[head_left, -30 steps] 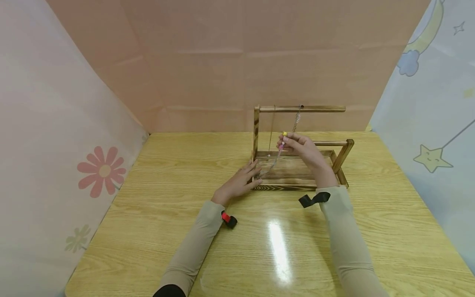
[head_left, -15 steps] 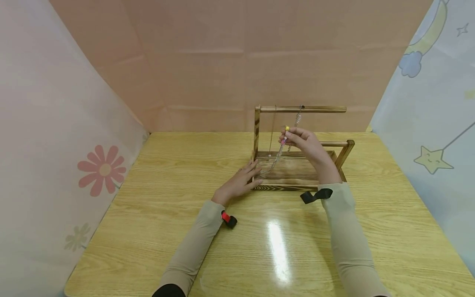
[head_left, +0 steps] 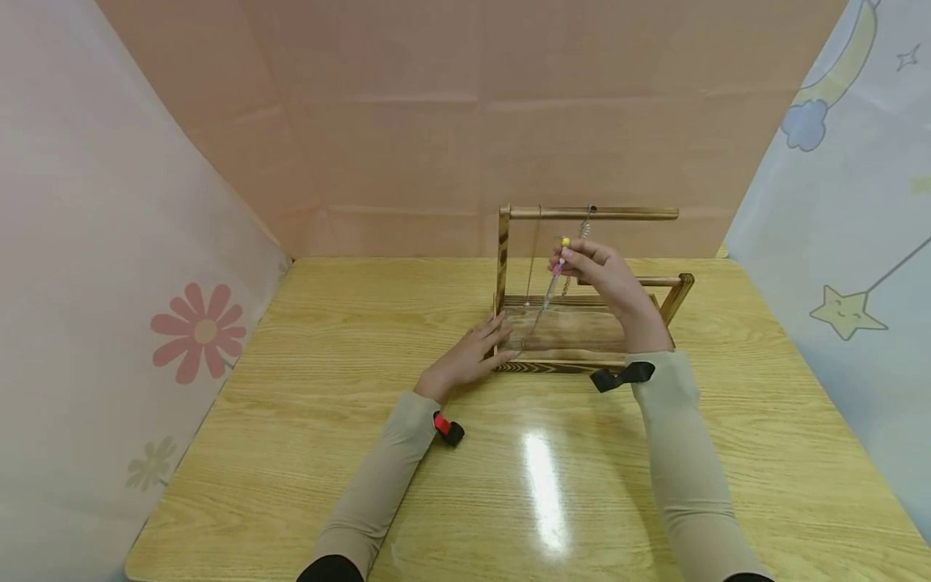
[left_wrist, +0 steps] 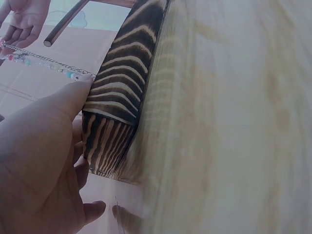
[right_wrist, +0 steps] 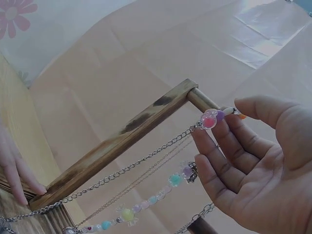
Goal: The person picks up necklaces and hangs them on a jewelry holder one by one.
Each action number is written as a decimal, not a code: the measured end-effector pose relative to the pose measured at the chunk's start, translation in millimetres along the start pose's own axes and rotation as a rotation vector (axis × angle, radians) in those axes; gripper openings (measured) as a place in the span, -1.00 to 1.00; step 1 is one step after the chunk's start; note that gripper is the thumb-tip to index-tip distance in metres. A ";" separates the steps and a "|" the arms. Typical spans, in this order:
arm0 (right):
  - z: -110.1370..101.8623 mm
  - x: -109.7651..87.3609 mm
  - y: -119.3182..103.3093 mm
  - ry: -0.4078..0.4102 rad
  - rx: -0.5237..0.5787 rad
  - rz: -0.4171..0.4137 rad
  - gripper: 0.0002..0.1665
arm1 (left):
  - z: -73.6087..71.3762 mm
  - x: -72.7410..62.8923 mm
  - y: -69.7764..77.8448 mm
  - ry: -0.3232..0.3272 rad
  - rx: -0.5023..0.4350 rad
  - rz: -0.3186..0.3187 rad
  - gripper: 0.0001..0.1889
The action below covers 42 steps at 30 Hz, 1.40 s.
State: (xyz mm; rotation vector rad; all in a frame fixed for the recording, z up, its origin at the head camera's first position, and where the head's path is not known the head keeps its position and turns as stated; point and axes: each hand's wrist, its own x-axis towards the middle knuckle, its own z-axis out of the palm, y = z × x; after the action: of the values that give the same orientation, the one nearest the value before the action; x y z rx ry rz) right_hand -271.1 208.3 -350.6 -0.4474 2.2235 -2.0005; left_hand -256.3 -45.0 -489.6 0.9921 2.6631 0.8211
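Observation:
My right hand (head_left: 607, 275) pinches one end of a beaded chain (head_left: 551, 289) between thumb and fingertips, in front of the upper bar of a wooden jewellery stand (head_left: 553, 367). In the right wrist view, a pink bead (right_wrist: 209, 118) sits at the fingertips, and silver links slope down to the stand's tray. A strand of pastel beads (right_wrist: 127, 214) runs below them. My left hand (head_left: 469, 356) rests against the tray's left end with fingers extended. Its thumb touches the tray's edge in the left wrist view, beside the striped wood (left_wrist: 119, 73).
A thin chain (head_left: 534, 257) and a silver chain (head_left: 585, 230) hang from the stand's upper bar (head_left: 633, 214). A lower bar (head_left: 658, 281) joins the right post. The stand is on a wood-grain table (head_left: 349, 323), with a pink backdrop (head_left: 393, 153) behind.
My right hand has risen and shifted slightly right, drawing the beaded chain up and straighter. The left hand has stayed against the tray.

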 end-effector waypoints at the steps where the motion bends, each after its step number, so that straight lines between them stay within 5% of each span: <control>1: -0.2 0.0 -1.1 -0.001 0.004 -0.002 -0.66 | 0.2 -0.1 -0.2 -0.002 0.000 -0.001 -0.33; 13: -6.0 2.6 -6.7 -0.049 0.153 -0.177 -0.76 | -0.9 -2.0 1.8 -0.022 0.026 -0.025 -0.35; 42: -14.4 7.9 -24.9 0.037 0.177 -0.216 -0.70 | -2.4 -1.0 2.4 -0.013 0.041 0.011 -0.36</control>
State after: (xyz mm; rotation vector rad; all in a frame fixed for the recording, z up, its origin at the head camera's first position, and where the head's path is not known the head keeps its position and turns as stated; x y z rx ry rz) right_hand -279.1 217.6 -323.5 -0.6589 2.0720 -2.3053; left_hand -255.1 -45.2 -486.3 1.0194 2.6761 0.7634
